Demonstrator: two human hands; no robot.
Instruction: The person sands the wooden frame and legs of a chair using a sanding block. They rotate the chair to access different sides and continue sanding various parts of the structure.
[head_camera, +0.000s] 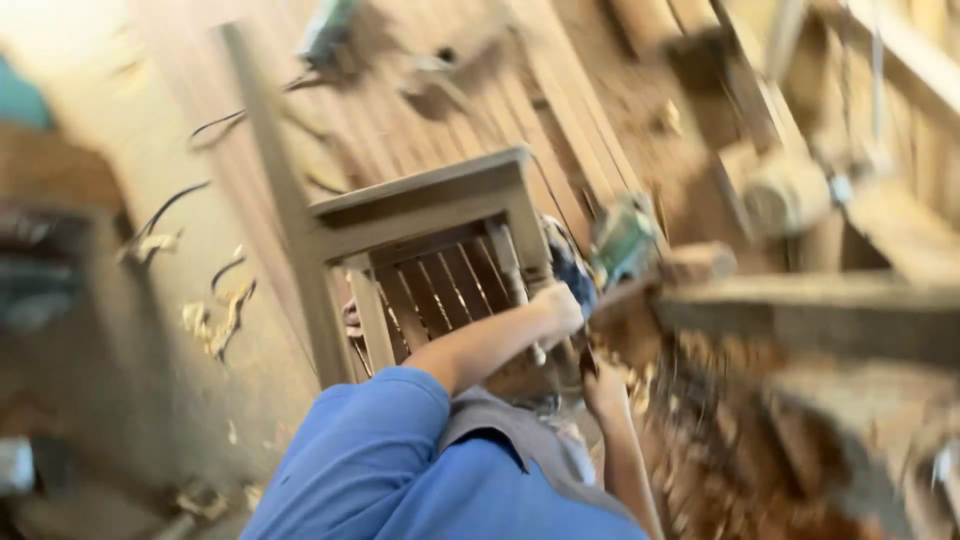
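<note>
The view is tilted and blurred. A bare wooden chair frame (430, 200) with a slatted panel stands in the middle. My left hand (560, 305), reaching out from a blue sleeve, is closed around one of the chair's upright legs. My right hand (605, 385) sits lower, against the bottom of the same corner of the chair. Blur hides its fingers, so its grip is unclear.
A green power tool (625, 240) lies just right of the chair, and another green tool (330, 30) lies at the top. Wooden planks (570, 90) lie behind. A heavy timber bench (800, 310) and wood shavings (720, 430) fill the right. Cables (160, 215) trail at the left.
</note>
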